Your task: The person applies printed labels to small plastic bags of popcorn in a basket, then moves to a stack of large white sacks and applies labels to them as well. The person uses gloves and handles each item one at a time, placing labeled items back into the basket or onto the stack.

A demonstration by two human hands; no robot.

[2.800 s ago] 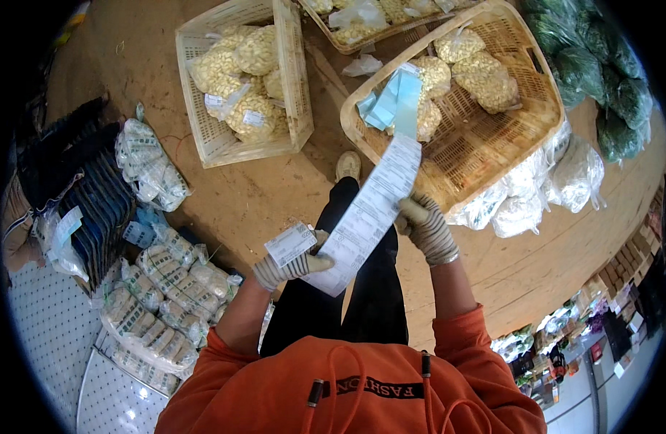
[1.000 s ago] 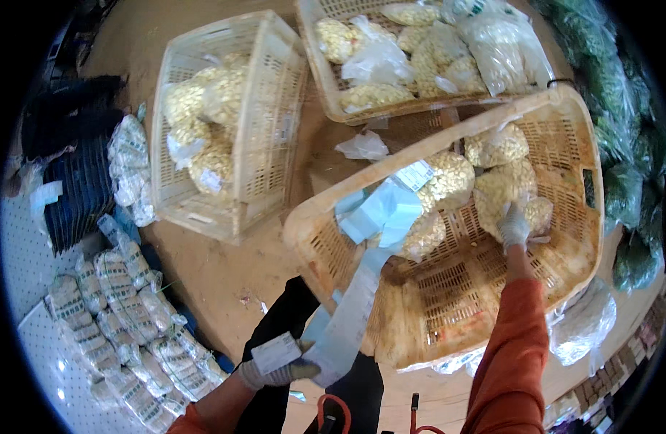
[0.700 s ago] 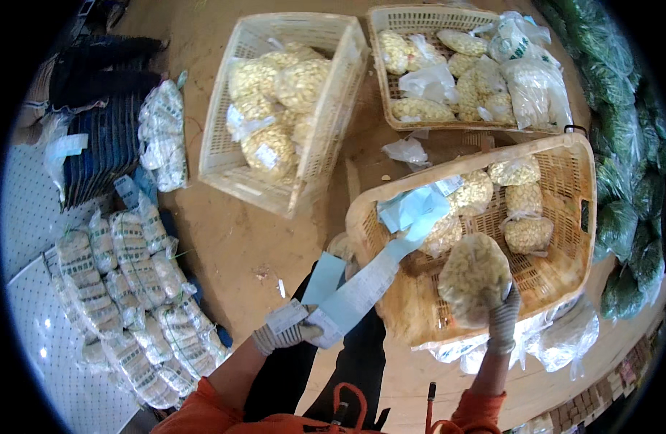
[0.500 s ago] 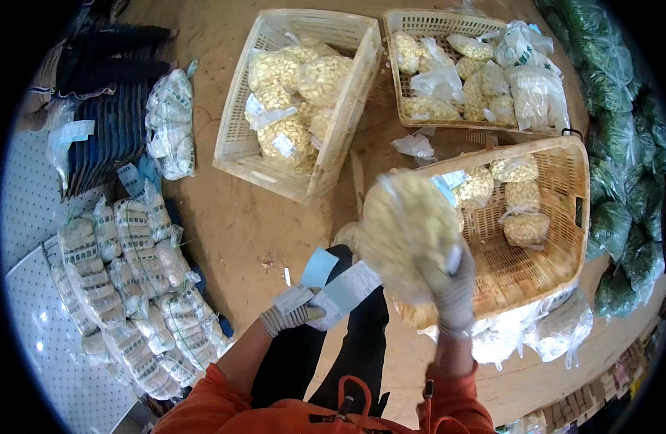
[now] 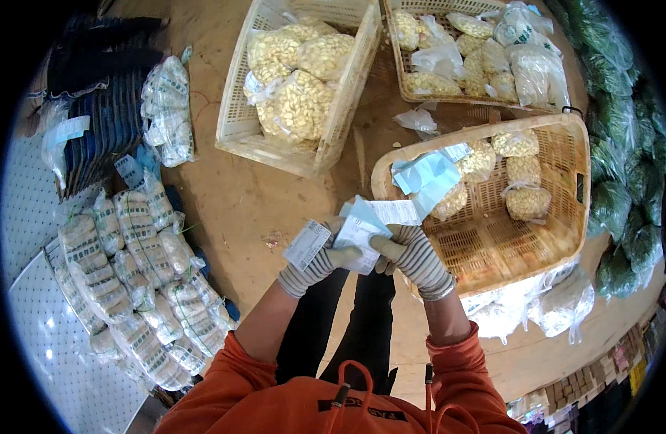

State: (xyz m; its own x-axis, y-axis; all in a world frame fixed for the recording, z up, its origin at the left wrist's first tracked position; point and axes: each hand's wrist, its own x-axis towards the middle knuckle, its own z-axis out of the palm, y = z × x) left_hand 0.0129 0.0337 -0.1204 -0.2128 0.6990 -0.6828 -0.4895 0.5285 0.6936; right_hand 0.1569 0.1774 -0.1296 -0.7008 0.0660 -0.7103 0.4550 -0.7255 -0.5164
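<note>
My left hand [image 5: 311,264], in a striped knit glove, is closed around a small stack of printed white and blue paper labels [image 5: 358,242]. One white label [image 5: 307,245] sticks out over the back of its fingers. Against the right side of the stack, my right hand [image 5: 414,262], gloved alike, pinches the labels. A strip with a white label [image 5: 394,212] runs off above that hand. More pale blue label sheets [image 5: 427,177] lie over the near left rim of the tan basket [image 5: 492,286], which holds several clear bags of pale, clove-like pieces [image 5: 527,202].
Ahead stands a cream crate [image 5: 271,155] with several filled bags [image 5: 300,105]. Another crate [image 5: 463,103] of bags is at the far right. Packed white bundles [image 5: 130,289] lie on the left, green plastic-wrapped goods [image 5: 615,173] on the right. Clear bags [image 5: 561,307] sit beside the basket.
The filled bag my right hand carried is out of it; a bag now lies on top in the cream crate. My right hand has come to the labels in my left hand.
</note>
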